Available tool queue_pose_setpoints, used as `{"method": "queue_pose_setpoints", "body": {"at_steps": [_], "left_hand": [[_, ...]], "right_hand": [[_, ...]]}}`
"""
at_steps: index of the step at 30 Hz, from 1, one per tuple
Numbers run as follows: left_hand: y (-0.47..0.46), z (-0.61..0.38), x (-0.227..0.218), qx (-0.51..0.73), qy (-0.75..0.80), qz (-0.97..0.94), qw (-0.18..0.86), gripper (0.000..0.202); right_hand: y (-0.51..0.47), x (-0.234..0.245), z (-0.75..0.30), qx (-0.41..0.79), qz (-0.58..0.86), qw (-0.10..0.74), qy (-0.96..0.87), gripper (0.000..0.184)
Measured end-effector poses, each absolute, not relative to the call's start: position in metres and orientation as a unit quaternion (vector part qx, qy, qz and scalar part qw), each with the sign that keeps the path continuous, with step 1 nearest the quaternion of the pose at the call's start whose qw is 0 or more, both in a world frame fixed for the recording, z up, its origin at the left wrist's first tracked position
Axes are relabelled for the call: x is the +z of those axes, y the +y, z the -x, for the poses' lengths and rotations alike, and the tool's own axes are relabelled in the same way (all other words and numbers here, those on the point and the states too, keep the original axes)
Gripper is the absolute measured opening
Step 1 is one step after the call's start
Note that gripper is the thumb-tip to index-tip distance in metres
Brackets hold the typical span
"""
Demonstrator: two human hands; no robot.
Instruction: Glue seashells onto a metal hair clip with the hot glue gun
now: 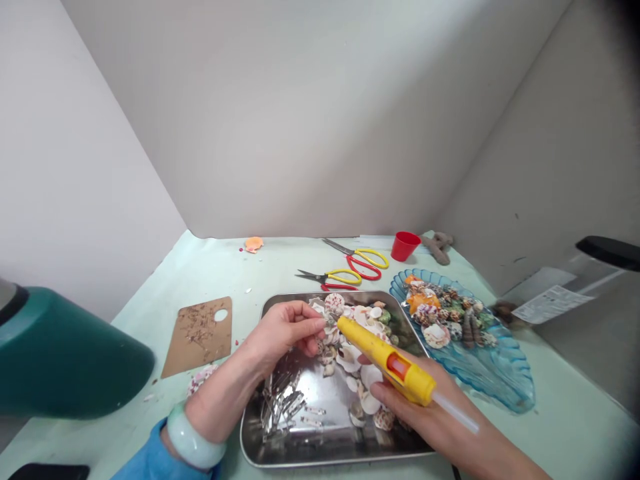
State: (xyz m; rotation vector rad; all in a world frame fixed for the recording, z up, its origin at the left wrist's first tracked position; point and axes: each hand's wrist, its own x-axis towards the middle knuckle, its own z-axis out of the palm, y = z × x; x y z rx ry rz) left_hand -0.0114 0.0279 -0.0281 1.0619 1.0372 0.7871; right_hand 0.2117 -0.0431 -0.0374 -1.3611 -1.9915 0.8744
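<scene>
My right hand (395, 400) is wrapped round a yellow hot glue gun (375, 348), with a clear glue stick (455, 412) poking from its back end. The gun's nozzle points left, close to the fingertips of my left hand (290, 327). Those fingers are pinched together on something small that I cannot make out against the shells behind. Both hands are above a metal tray (330, 448). Loose seashells (347, 360) fill its right and far parts, and several small metal clips (285, 408) lie at its near left.
Right of the tray is a blue scalloped dish (505, 373) of shells. Behind stand two pairs of scissors (327, 277) (357, 253) and a red cup (405, 245). A stained brown board (200, 337) lies left, near a large green object (75, 353). Grey walls enclose the table.
</scene>
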Motion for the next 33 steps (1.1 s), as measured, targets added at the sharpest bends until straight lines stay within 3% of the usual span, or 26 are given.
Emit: {"method": "queue_pose_setpoints", "body": {"at_steps": [10,17,33], "left_hand": [[0.025,0.013,-0.026,0.351,0.433,-0.443,0.702,0.022],[0.022,0.008,-0.024,0.367,0.44,-0.416,0.706,0.023],[0.022,0.008,-0.03,0.389,0.438,-0.417,0.695,0.022]], "right_hand": [[-0.046,-0.024,-0.206,0.363,0.492,0.25,-0.751,0.019],[-0.048,-0.031,-0.209,0.353,0.477,0.26,-0.761,0.006],[-0.045,-0.039,-0.209,0.341,0.457,0.279,-0.772,0.009]]}}
